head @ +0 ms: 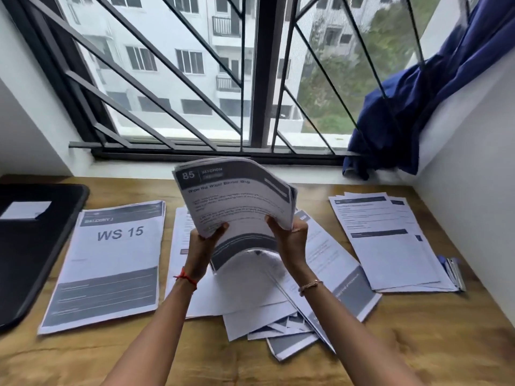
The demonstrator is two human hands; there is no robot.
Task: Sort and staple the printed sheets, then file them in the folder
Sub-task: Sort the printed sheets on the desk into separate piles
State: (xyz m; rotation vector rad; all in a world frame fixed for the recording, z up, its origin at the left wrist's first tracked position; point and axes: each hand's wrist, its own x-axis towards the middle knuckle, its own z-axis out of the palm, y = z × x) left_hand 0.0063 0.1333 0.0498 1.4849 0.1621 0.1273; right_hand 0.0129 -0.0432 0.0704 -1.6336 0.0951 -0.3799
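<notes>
A thick bundle of printed sheets [237, 196], top page headed "85 KITCHEN", is held up over the middle of the wooden table [418, 344]. My left hand [204, 243] grips its lower left edge and my right hand [289, 235] grips its right edge. Below them lies a loose, untidy heap of sheets [278, 307]. To the left sits a neat stack topped by a "WS 15" page [111, 260]. A further stack [390, 240] lies at the right. A black folder [30, 246] with a white label lies at the far left.
A stapler-like blue and silver object [454, 271] shows at the right stack's edge. A barred window [223, 79] runs behind the table, with a blue curtain [404, 112] bunched at the right sill. A white wall [473, 204] bounds the table's right side.
</notes>
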